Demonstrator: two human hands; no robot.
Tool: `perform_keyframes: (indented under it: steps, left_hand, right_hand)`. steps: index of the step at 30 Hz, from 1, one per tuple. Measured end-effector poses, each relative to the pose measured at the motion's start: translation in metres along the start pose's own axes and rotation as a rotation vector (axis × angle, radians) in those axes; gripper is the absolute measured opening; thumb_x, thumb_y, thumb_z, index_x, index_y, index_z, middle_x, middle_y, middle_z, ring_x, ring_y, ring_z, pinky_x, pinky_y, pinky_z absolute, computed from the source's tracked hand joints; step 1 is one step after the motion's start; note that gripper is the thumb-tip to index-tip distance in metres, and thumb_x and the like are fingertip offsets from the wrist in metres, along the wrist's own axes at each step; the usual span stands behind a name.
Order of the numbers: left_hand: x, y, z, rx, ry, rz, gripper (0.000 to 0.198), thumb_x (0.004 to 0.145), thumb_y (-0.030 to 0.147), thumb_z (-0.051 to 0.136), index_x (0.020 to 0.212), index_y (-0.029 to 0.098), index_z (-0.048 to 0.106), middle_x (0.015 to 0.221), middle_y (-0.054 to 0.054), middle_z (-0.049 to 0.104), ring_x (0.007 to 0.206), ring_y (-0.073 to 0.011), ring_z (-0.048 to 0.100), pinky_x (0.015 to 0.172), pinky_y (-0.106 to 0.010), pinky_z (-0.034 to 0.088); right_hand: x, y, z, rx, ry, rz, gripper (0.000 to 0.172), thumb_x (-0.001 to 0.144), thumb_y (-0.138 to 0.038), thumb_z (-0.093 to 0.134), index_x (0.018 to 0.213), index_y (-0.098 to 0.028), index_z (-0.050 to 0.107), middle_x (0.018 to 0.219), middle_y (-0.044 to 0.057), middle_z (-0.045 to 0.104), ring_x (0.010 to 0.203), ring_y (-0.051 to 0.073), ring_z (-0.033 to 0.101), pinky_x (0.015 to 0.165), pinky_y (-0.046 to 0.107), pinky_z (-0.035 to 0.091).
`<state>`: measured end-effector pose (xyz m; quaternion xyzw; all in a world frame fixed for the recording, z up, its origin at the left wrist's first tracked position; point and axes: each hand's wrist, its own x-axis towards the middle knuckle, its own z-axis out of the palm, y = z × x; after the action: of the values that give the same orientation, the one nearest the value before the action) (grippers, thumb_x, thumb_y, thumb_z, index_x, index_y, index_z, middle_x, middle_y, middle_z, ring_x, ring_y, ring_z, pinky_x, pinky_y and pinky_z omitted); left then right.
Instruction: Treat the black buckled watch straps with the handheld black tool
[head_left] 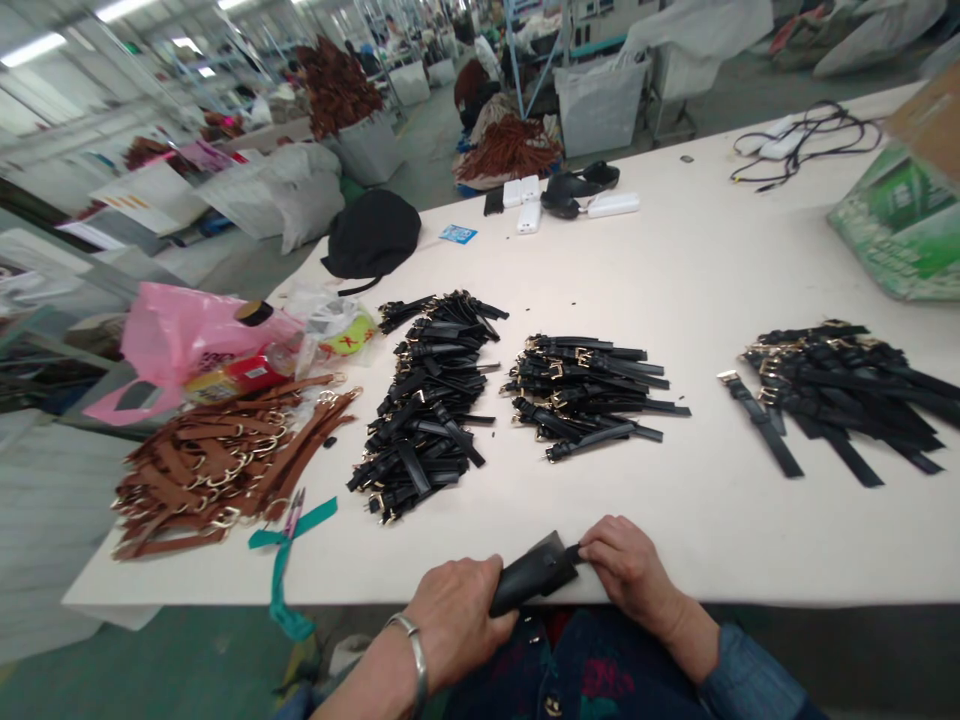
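Note:
At the near edge of the white table (pixel 705 270), my left hand (pixel 454 615), with a metal bangle on its wrist, is closed around a bundle of black straps (pixel 534 572). My right hand (pixel 626 565) pinches the bundle's far end with its fingertips. Beyond my hands lie three heaps of black buckled straps: a left heap (pixel 424 410), a middle heap (pixel 585 395) and a right heap (pixel 844 385). One single black strap (pixel 761 425) lies beside the right heap.
A heap of brown straps (pixel 217 465) lies at the left with a teal ribbon (pixel 289 545) and a pink plastic bag (pixel 187 345). Farther back are a black cap (pixel 371 235), white boxes (pixel 525 200), cables (pixel 802 135) and a green carton (pixel 904 215).

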<state>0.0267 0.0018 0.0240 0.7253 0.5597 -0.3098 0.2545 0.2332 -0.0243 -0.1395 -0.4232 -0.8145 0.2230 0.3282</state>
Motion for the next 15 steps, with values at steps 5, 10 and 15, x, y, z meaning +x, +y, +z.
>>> perform_keyframes:
  steps: [5,10,15]
  left_hand:
    - [0.004,0.003,0.008,0.004,0.045,0.022,0.031,0.076,0.042,0.037,0.09,0.022,0.054,0.083,-0.007,0.065,0.081,-0.0248,0.061,0.069,-0.035,0.045]
    - [-0.004,-0.02,0.011,-0.051,-0.024,-0.017,0.033,0.073,0.043,0.041,0.093,0.023,0.056,0.086,-0.007,0.066,0.083,-0.023,0.06,0.072,-0.033,0.044]
    - [-0.007,-0.026,0.01,-0.038,-0.022,-0.028,0.034,0.071,0.043,0.042,0.093,0.022,0.058,0.087,-0.007,0.065,0.085,-0.0229,0.059,0.074,-0.033,0.044]
  right_hand:
    - [0.0,0.003,0.0,0.045,0.011,0.034,0.019,0.081,-0.009,0.042,0.078,-0.019,0.058,0.076,0.005,0.059,0.073,0.017,0.05,0.065,0.031,0.038]
    - [0.002,-0.001,-0.003,0.027,-0.009,0.03,0.017,0.08,-0.01,0.043,0.077,-0.019,0.057,0.076,0.005,0.058,0.073,0.017,0.05,0.066,0.031,0.038]
    - [0.002,-0.001,-0.002,0.005,0.012,0.028,0.017,0.079,-0.008,0.044,0.076,-0.019,0.056,0.074,0.004,0.058,0.072,0.016,0.05,0.066,0.03,0.037]
